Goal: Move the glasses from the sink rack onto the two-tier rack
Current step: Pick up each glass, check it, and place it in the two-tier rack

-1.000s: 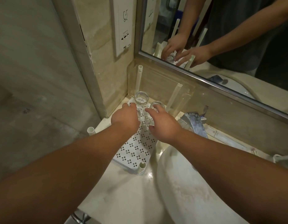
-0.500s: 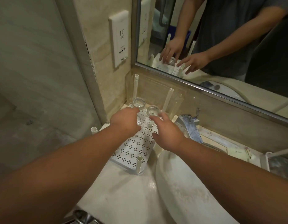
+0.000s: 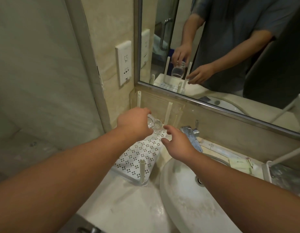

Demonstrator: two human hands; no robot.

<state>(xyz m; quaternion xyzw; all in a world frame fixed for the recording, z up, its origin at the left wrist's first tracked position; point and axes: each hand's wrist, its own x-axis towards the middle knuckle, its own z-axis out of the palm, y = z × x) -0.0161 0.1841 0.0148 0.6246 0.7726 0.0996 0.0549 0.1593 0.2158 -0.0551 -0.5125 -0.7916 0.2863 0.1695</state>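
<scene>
Your left hand [image 3: 135, 124] has lifted one glass [image 3: 150, 122] off the perforated rack [image 3: 139, 157], grip curled round it, tilted. Right hand [image 3: 177, 142] let go, fingers spread beside another glass [image 3: 156, 132] standing on the tray.

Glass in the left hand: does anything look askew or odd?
Yes. The left hand holds the glass tilted on its side above the perforated rack tray, not upright. The right hand hovers open beside it. Nothing looks spilled or broken.
</scene>
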